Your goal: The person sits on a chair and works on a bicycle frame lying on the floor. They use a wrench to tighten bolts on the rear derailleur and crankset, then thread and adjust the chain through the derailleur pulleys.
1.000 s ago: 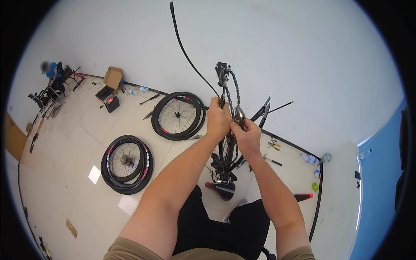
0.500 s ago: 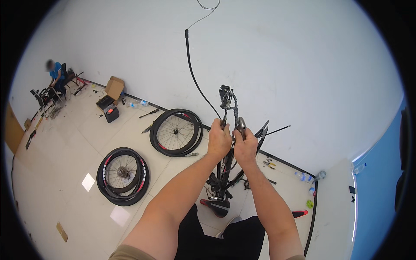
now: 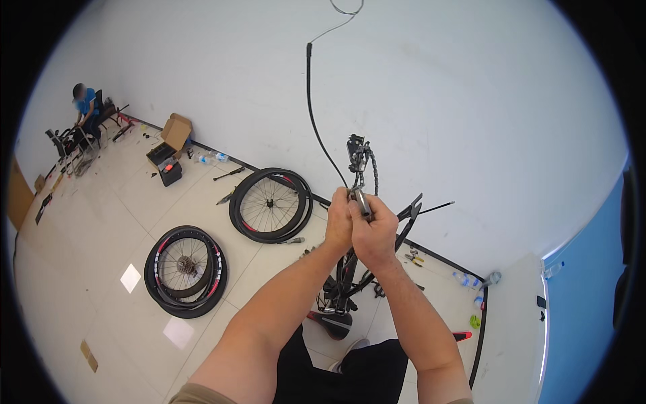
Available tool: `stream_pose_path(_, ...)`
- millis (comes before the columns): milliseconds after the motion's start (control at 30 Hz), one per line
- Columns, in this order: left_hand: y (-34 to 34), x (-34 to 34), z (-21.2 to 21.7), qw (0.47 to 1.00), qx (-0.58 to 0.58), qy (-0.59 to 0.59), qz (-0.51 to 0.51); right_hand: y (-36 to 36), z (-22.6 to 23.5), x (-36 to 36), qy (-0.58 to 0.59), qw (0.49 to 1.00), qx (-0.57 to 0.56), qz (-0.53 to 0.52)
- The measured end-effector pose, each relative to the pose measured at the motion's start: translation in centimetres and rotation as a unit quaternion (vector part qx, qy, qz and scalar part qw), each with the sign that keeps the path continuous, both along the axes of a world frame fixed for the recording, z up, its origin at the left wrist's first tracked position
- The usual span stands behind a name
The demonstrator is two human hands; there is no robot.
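You have the bicycle frame (image 3: 406,232) in front of you, its saddle (image 3: 334,326) at the end nearest your feet and its rear derailleur (image 3: 358,155) and chain (image 3: 375,176) at the far end, just beyond your hands. Your right hand (image 3: 375,233) is wrapped around a silver hand tool (image 3: 364,205), over the far end of the frame. Your left hand (image 3: 339,225) is pressed close beside it and looks to be pinching the black cable housing (image 3: 311,101) at its lower end; your fingers hide the exact grip. The housing rises past the frame's far end, with a thin wire (image 3: 331,28) curling out of its tip.

The step in hand appears to be working the tool against the housing next to the derailleur; where its jaws bite, you cannot tell from here. The next move seems to call for a steady left hold, a square bite and slack in the wire.
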State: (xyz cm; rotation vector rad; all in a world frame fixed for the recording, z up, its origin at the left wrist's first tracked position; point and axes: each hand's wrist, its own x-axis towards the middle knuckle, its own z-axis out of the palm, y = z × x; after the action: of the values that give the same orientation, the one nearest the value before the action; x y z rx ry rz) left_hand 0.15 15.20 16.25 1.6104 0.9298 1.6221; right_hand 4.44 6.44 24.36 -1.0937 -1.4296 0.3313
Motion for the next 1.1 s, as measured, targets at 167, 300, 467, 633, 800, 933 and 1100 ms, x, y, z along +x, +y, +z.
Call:
stream_pose_path(167,-0.7,-0.2,0.9,0.999,-0.036,0.036,0.003,-0.3,2.0,-1.2,0.032,0.993,-0.109,-0.045)
stream_pose_path(300,-0.6,-0.3,1.6,0.994,-0.110,-0.013,-0.009,0.9,-0.7,1.9,0.024,0.980,-0.187,-0.060)
stream_pose_path(467,-0.1,0.0,1.1,0.994,-0.103,-0.009,0.030,0.8,-0.7,1.8,0.132,0.970,-0.206,-0.007)
stream_pose_path(633,0.2,0.4,0.6,0.996,-0.067,0.001,0.057,0.7,-0.1,2.7,0.096,0.969,-0.227,-0.002)
stream_pose_path(800,-0.1,0.2,0.9,0.997,-0.047,0.009,0.055,0.7,0.2,2.7,0.052,0.972,-0.223,-0.053)
stream_pose_path(933,-0.2,0.3,0.9,0.996,-0.039,0.010,0.084,0.6,0.1,2.6,-0.045,0.978,-0.167,-0.113)
stream_pose_path(1100,-0.5,-0.1,1.5,0.996,-0.082,0.010,0.042,1.2,0.4,2.8,-0.087,0.973,-0.172,-0.130)
